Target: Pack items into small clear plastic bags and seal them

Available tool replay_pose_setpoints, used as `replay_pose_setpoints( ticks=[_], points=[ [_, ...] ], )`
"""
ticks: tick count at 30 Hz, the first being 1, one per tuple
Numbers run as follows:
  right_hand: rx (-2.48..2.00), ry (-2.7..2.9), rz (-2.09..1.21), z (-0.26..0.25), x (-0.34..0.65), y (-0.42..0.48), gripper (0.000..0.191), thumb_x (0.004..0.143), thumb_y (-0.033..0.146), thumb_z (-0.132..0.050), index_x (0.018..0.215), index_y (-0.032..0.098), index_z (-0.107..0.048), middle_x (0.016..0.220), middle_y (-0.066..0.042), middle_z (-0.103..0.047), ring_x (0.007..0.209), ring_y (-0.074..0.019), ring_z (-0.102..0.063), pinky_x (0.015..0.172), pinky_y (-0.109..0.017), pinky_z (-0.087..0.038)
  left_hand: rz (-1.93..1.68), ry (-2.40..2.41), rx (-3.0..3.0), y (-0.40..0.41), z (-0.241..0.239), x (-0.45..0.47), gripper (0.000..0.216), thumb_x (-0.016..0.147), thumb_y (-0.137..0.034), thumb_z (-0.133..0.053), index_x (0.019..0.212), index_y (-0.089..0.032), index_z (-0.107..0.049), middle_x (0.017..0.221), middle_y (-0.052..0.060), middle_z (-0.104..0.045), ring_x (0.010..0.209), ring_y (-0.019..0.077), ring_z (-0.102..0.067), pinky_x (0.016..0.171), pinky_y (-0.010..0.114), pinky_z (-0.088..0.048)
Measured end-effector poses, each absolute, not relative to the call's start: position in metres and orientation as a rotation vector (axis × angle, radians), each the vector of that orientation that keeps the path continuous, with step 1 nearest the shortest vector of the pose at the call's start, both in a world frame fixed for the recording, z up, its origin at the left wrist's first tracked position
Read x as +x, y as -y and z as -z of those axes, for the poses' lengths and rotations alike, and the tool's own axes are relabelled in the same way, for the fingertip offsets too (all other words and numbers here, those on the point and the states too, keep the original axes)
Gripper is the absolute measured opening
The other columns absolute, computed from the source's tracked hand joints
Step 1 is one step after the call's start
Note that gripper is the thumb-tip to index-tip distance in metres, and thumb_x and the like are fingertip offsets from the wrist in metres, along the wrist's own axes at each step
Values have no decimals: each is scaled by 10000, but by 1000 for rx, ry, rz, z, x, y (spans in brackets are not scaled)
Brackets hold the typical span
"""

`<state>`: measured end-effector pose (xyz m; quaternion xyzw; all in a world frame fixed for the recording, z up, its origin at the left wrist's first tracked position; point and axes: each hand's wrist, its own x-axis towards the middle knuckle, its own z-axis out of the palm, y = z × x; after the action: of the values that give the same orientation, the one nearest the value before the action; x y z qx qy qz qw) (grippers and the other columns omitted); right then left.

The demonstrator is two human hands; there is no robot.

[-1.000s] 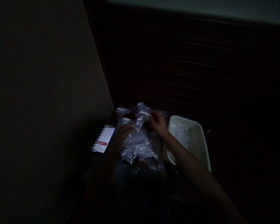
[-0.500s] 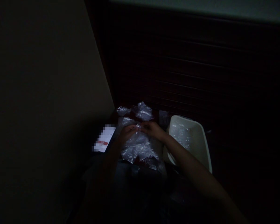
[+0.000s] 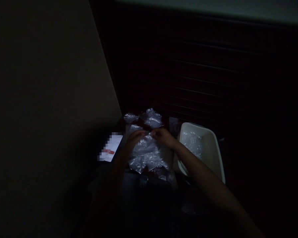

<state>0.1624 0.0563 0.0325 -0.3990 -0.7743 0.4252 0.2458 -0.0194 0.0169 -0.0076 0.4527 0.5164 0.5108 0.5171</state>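
Observation:
My left hand (image 3: 137,135) and my right hand (image 3: 163,136) face each other over a pile of clear plastic bags (image 3: 151,159). Between them, the fingertips of both hands pinch a thin clear plastic bag (image 3: 147,141), a short gap apart. The dim light hides most of each finger. Beyond the hands lie a crumpled clear bag (image 3: 152,118) and a smaller one (image 3: 131,117).
To the right stands a whitish plastic bin (image 3: 217,155) with clear plastic pieces (image 3: 192,143) inside; my right forearm crosses its near side. A lit phone (image 3: 111,148) lies left of the pile. A plain wall (image 3: 52,82) rises at left, dark slatted panelling (image 3: 201,72) behind.
My hands have drawn slightly apart, my right one a little to the right, and the plastic between them is spread wider. The pile, phone and bin stay put.

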Motion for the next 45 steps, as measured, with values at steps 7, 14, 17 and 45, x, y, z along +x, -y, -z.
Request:
replay_pose_setpoints(
  ticks=[7,14,17,45],
  points=[
    [-1135,1873,-1444,-41,162,-55,177,706,299,-559,717,125,-591,632,12,-542,568,-85,-458,584,-226,-375,-1413,-1363,985,-30,14,-32,315,688,-363,-608,962,-207,-589,1064,63,-610,1031,208,-557,820,328,-464],
    [-1066,1788,-1540,-40,163,-56,259,669,349,-613,797,124,-611,678,8,-564,611,-95,-491,612,-237,-395,-1114,-1139,996,-6,-2,-14,442,686,-416,-624,1070,-201,-587,1042,92,-636,923,242,-604,716,324,-488],
    [-1115,1724,-1473,-40,164,-59,303,643,363,-644,822,120,-615,680,9,-569,602,-91,-490,599,-236,-395,-1114,-1050,1002,0,-4,-13,503,584,-312,-735,1046,-177,-591,1020,87,-648,885,230,-616,745,316,-484],
    [-1179,1762,-1490,-46,165,-57,430,613,536,-641,692,116,-591,568,32,-501,519,-69,-419,508,-212,-333,-1353,-1220,1053,-18,11,-19,511,600,-304,-713,1068,-174,-554,1185,115,-571,1116,250,-518,840,333,-461]
  ],
)
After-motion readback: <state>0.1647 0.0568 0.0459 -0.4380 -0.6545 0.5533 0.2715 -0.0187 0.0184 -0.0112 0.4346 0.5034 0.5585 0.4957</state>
